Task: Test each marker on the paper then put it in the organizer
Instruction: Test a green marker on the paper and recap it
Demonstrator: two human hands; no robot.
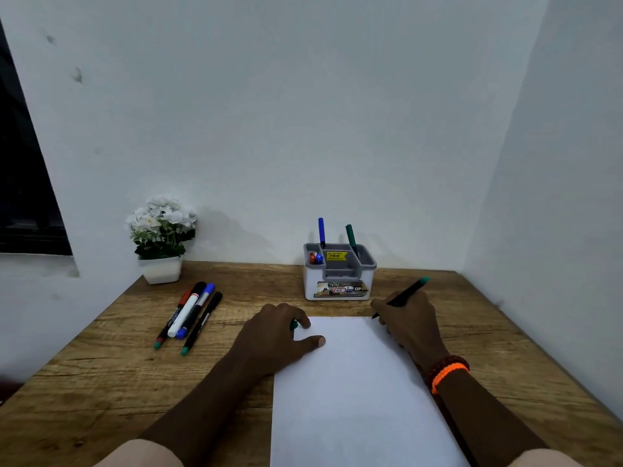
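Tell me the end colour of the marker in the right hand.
Green, clearest in the head view.

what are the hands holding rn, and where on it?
Right hand grips a green-ended marker by its lower barrel, near the tip. Left hand holds a green cap, mostly hidden.

I see the paper nearest me on the table, the organizer behind it by the wall, loose markers to its left, and the potted plant behind them.
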